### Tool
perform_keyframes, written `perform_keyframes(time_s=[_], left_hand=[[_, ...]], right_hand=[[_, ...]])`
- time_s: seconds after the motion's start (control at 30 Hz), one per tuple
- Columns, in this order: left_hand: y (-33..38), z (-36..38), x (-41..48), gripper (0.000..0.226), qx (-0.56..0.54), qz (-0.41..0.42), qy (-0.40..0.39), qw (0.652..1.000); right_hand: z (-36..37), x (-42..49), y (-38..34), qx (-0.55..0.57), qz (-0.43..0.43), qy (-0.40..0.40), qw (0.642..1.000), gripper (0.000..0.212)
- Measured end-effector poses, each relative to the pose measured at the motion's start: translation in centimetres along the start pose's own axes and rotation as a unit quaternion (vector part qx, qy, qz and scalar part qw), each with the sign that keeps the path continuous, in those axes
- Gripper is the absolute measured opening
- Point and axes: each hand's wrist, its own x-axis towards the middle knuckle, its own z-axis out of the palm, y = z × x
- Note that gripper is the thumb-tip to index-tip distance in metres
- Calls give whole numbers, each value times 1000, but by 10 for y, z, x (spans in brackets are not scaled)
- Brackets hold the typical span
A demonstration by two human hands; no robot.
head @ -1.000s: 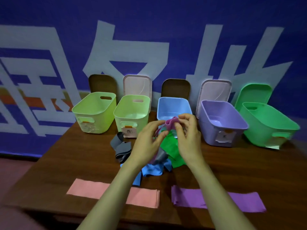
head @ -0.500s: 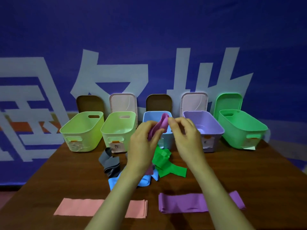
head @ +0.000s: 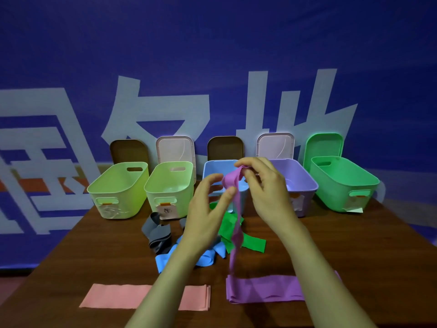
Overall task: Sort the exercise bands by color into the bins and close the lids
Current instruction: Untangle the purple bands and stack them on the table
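Note:
Both hands hold a long purple band (head: 236,223) up over the middle of the table. My right hand (head: 264,185) pinches its top end, and my left hand (head: 208,209) pinches it a little lower between thumb and fingers. The band hangs down to a folded purple band (head: 264,288) lying at the front. Beneath my hands lie a green band (head: 246,240), a blue band (head: 205,256) and a grey band (head: 156,233) in a loose pile. A folded pink band (head: 113,295) lies at the front left.
Five open bins stand in a row at the back: two yellow-green bins (head: 118,188) (head: 170,188), a blue bin (head: 212,166), a purple bin (head: 302,185) and a green bin (head: 343,183). Their lids lean on the blue wall behind. The brown table (head: 354,245) ends near the bottom.
My hands have raised the purple band higher and drawn it out, so it now hangs as a long strip. The camera has tilted upward.

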Motion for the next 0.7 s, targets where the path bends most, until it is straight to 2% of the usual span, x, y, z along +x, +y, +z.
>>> perform_keyframes(time_s=[0.1, 0.27, 0.37, 0.47, 0.6, 0.7], left_hand=[[12, -1, 7, 30, -150, -71, -2, 986], [10, -4, 12, 30, -230, -103, 27, 967], [8, -5, 13, 26, -232, -90, 55, 967], [6, -6, 13, 23, -238, -77, 70, 966], [5, -10, 11, 21, -222, -48, 73, 971], [4, -13, 9, 18, -198, -31, 65, 977]], right_hand=[[1, -2, -5, 30, -23, -14, 999, 33], [6, -5, -5, 100, 64, 0, 993, 37], [10, -6, -1, 178, 162, 19, 970, 16], [12, -7, 0, 186, 179, 1, 966, 10], [14, -7, -4, 252, 177, 12, 951, 16], [16, -6, -8, 258, 170, -3, 951, 24]])
